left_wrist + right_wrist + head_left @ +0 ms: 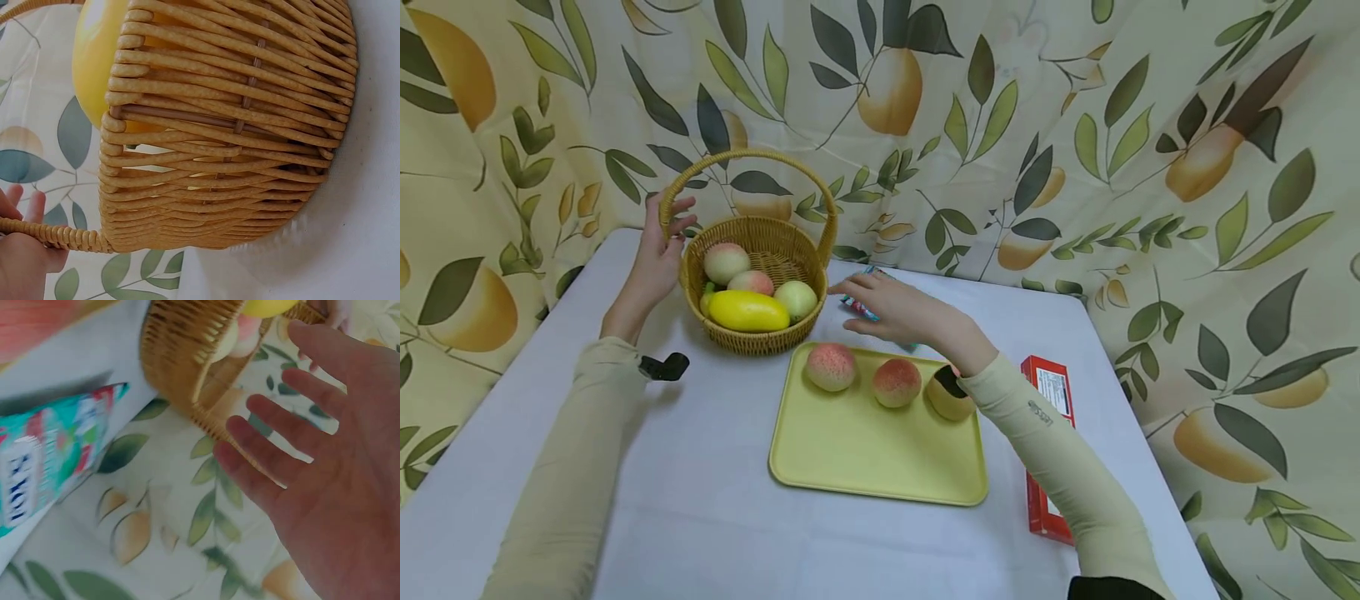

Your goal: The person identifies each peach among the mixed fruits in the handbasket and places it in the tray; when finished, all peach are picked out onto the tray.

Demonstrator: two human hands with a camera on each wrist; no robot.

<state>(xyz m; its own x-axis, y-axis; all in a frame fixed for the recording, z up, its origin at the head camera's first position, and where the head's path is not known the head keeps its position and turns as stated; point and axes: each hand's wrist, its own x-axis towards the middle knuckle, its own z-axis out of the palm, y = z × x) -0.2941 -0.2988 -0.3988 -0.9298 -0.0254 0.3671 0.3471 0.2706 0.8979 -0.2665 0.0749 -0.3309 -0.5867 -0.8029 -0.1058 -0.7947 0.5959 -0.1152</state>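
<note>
A wicker basket [741, 340] stands at the back left of the table. In it lie a long yellow fruit [748, 311], pinkish peaches [726, 263] and a pale green round fruit [796, 300]. My left hand [655, 262] holds the left side of the basket's handle [69, 237], fingers reaching behind it. Close to the basket's right rim, my right hand [895, 308] hovers with fingers stretched and spread, palm bare [337, 506]. Beneath it is a teal and red packet [47, 453], mostly hidden in the head view.
A yellow tray [880, 471] in front of the basket bears peaches [831, 367]; the right one [950, 402] is partly covered by my right wrist. A red box [1041, 504] lies right of the tray, under my forearm. Patterned cloth [970, 167] hangs behind the table.
</note>
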